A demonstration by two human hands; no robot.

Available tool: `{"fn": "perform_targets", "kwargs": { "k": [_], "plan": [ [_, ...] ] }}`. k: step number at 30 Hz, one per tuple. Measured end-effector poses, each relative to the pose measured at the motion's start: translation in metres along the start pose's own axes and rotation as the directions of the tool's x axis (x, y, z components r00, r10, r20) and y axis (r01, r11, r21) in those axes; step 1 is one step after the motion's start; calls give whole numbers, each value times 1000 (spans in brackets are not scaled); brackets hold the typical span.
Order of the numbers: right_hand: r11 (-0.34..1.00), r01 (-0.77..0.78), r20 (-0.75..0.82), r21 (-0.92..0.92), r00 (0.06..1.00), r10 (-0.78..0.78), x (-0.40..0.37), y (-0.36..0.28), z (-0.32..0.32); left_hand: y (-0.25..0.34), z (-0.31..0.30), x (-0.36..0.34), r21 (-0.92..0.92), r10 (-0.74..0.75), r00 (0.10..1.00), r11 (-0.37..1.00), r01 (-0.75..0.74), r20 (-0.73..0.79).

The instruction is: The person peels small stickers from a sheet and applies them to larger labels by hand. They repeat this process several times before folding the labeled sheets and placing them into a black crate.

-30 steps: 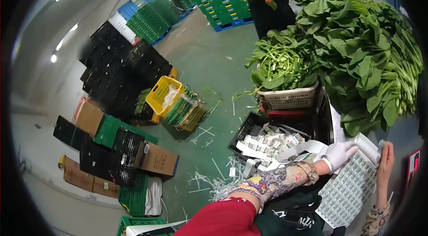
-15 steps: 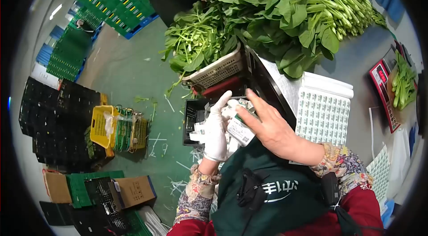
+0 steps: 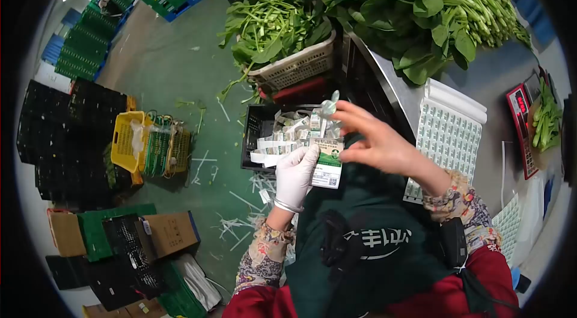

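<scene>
My left hand (image 3: 296,178), in a white glove, pinches a green and white printed label card (image 3: 327,163) by its left edge. The card faces up in front of my apron. Just above and right of it is my bare right hand (image 3: 375,141), thumb and fingers bent round a small crumpled pale strip (image 3: 329,108) at the fingertips. Beyond the hands, a black crate (image 3: 253,132) holds many white and green label strips (image 3: 291,132).
A beige basket (image 3: 300,67) of leafy greens stands past the crate. More greens (image 3: 421,12) are piled on the metal table (image 3: 390,81), with label sheets (image 3: 448,135) and a red scale (image 3: 522,132). A yellow basket (image 3: 125,141) is at left. Scraps litter the floor.
The label card has turned upright and now shows fully in my left hand. My right hand has drawn back from my left and has the crumpled strip at its fingertips. The view has shifted slightly.
</scene>
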State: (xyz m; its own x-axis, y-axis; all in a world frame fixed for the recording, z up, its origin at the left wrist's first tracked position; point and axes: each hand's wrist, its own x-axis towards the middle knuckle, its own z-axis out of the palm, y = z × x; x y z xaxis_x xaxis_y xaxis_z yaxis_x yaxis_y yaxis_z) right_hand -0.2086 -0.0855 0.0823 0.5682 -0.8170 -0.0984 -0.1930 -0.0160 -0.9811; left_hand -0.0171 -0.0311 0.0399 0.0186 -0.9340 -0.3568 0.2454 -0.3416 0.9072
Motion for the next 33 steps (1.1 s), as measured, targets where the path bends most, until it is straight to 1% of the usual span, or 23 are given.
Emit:
{"fn": "perform_targets", "kwargs": {
  "k": [2, 5, 6, 7, 8, 9, 10, 11, 12, 13, 14, 15, 16, 17, 18, 19, 21, 22, 26, 27, 29, 30, 33],
  "plan": [
    [995, 13, 22, 103, 1000, -16, 1, 9, 14, -7, 2, 3, 75, 25, 1000, 997, -24, -1],
    [980, 94, -85, -173, 990, -110, 3, 19, 21, -12, 7, 4, 190, 159, 986, 967, -167, 57],
    [974, 88, -153, -211, 981, -122, 4, 18, 19, -7, 7, 5, 89, 49, 996, 994, -55, 75],
    [966, 77, -220, -249, 966, -134, 4, 16, 16, 0, 12, 4, 7, 77, 993, 997, -77, 88],
    [995, 77, -262, -65, 961, -91, 3, 10, 15, 6, 20, 2, -77, 102, 990, 993, -94, 101],
    [996, 77, -323, -53, 942, -90, 3, 9, 12, 7, 26, 1, -160, 123, 986, 982, -104, 115],
    [987, 146, -383, 67, 917, -110, 7, 16, 8, -3, 17, 2, -87, 91, 974, 993, -74, 206],
    [958, 224, -447, 179, 886, -124, 12, 22, 4, -16, 8, 7, -19, 39, 975, 999, -36, 217],
    [961, 187, -473, 205, 878, -70, 12, 18, -1, -23, 2, 10, 50, -11, 975, 999, -1, 222],
    [936, 77, -415, 344, 906, 78, 8, 10, -7, -29, -2, 11, 118, -58, 974, 993, 33, 221],
    [958, 51, -351, 283, 935, 54, 5, 8, -8, -36, -1, 12, -38, -115, 984, 992, 121, 136],
    [975, 26, -280, 221, 959, 39, 2, 9, -7, -35, -1, 16, -18, -101, 992, 995, 103, 73],
    [972, 10, -215, 233, 976, 41, -2, 15, 3, -39, -5, 19, 14, -76, 994, 997, 75, 83],
    [966, -60, -108, 251, 990, 90, -6, 16, 12, -43, -9, 24, 45, -45, 994, 998, 40, 97],
    [977, -54, -79, 205, 994, 72, -7, 24, 21, -34, 1, 21, 17, 15, 998, 1000, -16, 69],
    [986, -46, -51, 158, 997, 54, -7, 28, 27, -33, 4, 23, 84, 61, 997, 994, -65, 57],
    [996, -34, -46, 80, 998, 38, -9, 29, 31, -32, 7, 23, 223, 147, 988, 963, -153, 43],
    [999, -28, -44, 43, 999, 30, -10, 28, 33, -31, 6, 23, 315, 157, 987, 935, -162, 40],
    [999, 7, -82, -49, 997, -11, -17, 24, 40, -33, 9, 29, 243, 168, 986, 956, -163, -1],
    [983, 45, -110, -179, 992, -66, -18, 24, 41, -29, 13, 27, 254, 175, 984, 952, -173, 14],
    [897, 104, -144, -430, 973, -182, -20, 22, 42, -24, 17, 25, 274, 188, 981, 942, -193, 45],
    [790, 81, -157, -607, 963, -220, -20, 20, 39, -24, 18, 25, 244, 120, 992, 961, -128, 46],
    [948, 76, -263, -308, 951, -162, -15, 24, 33, -18, 15, 27, 47, 125, 976, 990, -135, 178]
  ]
}}
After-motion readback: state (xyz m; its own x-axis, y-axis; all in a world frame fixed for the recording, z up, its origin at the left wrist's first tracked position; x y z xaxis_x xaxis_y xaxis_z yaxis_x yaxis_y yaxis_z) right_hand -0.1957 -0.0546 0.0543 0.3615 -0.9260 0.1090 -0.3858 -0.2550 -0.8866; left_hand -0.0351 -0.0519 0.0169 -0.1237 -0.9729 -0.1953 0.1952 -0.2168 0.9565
